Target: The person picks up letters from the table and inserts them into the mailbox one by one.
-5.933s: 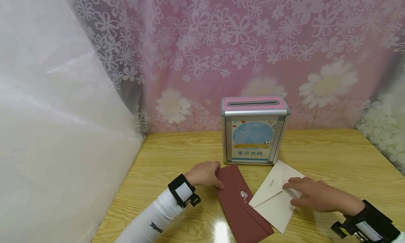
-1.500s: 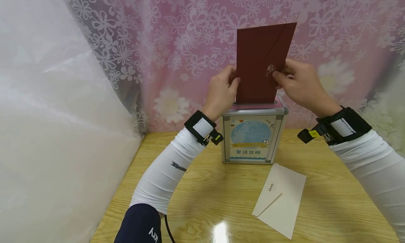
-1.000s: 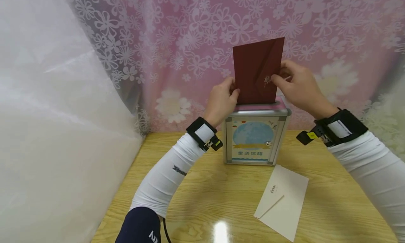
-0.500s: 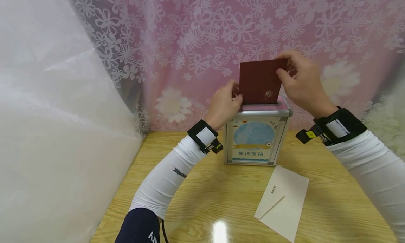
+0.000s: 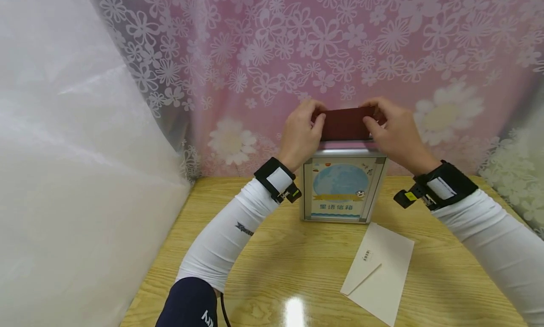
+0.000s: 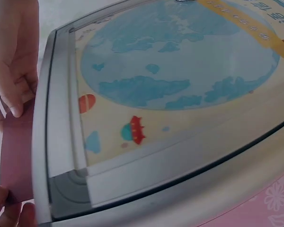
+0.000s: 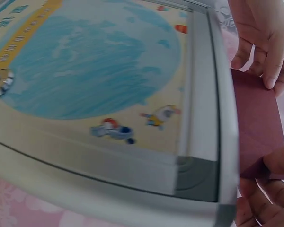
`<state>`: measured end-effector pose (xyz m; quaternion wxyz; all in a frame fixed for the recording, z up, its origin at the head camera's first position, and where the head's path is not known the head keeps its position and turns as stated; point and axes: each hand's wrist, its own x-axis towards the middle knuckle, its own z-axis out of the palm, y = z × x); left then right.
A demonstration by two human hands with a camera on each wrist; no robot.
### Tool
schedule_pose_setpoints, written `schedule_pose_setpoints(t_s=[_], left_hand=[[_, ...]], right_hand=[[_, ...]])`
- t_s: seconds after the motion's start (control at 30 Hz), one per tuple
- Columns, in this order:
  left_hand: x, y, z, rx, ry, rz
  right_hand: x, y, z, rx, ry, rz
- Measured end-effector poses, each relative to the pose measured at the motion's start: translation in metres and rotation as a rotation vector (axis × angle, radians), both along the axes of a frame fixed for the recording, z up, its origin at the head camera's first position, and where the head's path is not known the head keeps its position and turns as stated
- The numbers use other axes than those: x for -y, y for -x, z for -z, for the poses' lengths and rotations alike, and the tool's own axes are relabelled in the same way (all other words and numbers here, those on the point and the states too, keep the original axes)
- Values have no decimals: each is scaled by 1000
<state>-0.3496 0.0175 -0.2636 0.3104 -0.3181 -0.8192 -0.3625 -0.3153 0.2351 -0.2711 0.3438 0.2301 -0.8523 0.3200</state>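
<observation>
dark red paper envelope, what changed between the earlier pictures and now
The dark red rectangular paper envelope rose from the yellow wooden table and sank into the pink-topped, silver-framed box; only its top shows. The right hand left the cream paper envelope and took hold of the red one, which the left hand also pinches. The box stayed put; the cream envelope remains on the table.

Between the hands (image 5: 301,135), one envelope (image 5: 345,124) stands partly in the box (image 5: 340,183), a second envelope (image 5: 381,272) front-right on the table (image 5: 263,270).
</observation>
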Motion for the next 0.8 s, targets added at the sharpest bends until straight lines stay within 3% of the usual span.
schedule_pose_setpoints(t_s=[0.37, 0.8], left_hand=[[2, 2, 21, 65, 194, -104], [5, 3, 33, -19, 308, -121]], right_hand=[[-5, 3, 18, 75, -107, 43], [-6, 3, 25, 88, -131, 55]])
